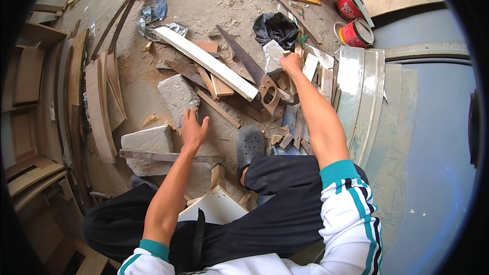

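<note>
Landmark for all places: the handsaw [249, 66], lying on the floor [198, 5] among loose wood. Handling, assessed left to right. Left of the handsaw, the rough pale block [177, 95] looks heavy; a full palm beneath it would serve better than fingertips. Just left of the blade, the white board [206, 63] lies across wood strips [222, 87]; pulling at those would probably tip it, so the upper piece is best lifted first. To the right of the saw handle, pieces in the scrap heap are best drawn upward and away from the saw, with the wrist kept clear of the blade.

Hands, left to right. The left hand [193, 131], left of the saw handle and nearer the wearer, is spread wide and grips nothing visible; its fingertips overlap the near edge of the rough block, and contact cannot be confirmed. The right hand [292, 64], right of the blade and just beside a smaller pale chunk [273, 56], has its fingers curled in a narrow grip at the heap. Whether it holds a piece or only touches one cannot be determined.
</note>
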Motion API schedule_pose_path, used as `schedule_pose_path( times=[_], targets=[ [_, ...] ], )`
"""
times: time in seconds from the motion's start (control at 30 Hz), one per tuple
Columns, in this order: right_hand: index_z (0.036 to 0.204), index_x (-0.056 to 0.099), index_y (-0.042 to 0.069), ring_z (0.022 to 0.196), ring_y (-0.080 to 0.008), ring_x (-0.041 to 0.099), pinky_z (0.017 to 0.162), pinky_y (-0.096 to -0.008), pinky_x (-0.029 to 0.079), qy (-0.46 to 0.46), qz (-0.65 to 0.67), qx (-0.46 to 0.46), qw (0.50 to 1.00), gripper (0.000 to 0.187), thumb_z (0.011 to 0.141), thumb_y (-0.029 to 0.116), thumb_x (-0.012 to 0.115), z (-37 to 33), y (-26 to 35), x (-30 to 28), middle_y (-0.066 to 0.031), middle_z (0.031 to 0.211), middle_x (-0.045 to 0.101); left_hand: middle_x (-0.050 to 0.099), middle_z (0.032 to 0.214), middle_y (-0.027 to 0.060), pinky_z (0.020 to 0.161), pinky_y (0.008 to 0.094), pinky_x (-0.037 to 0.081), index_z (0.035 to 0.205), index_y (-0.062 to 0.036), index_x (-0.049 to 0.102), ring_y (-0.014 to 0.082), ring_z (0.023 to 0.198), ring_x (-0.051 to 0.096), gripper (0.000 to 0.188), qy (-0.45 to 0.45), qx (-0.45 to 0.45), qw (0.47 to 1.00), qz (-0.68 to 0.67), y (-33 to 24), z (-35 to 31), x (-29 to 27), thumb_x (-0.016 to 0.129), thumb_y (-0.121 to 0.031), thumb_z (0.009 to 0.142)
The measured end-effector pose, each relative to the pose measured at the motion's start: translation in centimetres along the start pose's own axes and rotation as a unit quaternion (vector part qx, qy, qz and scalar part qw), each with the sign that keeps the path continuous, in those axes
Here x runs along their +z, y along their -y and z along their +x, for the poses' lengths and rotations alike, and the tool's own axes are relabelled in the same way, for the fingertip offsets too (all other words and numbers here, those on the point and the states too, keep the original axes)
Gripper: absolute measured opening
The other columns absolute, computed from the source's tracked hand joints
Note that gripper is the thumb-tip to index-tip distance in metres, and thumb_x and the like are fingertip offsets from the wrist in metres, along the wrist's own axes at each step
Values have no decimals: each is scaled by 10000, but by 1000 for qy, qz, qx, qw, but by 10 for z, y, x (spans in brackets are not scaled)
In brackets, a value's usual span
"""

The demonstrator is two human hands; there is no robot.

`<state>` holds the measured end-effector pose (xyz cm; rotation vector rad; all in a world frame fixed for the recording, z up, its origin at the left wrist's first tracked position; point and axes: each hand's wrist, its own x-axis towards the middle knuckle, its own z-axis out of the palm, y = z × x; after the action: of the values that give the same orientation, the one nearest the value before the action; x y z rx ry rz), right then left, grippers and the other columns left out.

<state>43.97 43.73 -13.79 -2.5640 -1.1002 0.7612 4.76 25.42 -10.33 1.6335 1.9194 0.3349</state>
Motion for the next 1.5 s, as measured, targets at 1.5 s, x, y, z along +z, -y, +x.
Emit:
schedule_pose_path(
  times=[1.5],
  targets=[
    [980, 718, 49, 803, -272, 706, 756, -381, 528, 140, 61, -277, 949, 530, 881, 563, 634, -417, 141, 40, -179, 853, 716, 586, 1190, 308, 988, 469, 450, 1255, 65, 401, 430, 1126, 587, 703, -185, -431, 824, -317, 216, -70, -71, 679, -317, 736]
  ],
)
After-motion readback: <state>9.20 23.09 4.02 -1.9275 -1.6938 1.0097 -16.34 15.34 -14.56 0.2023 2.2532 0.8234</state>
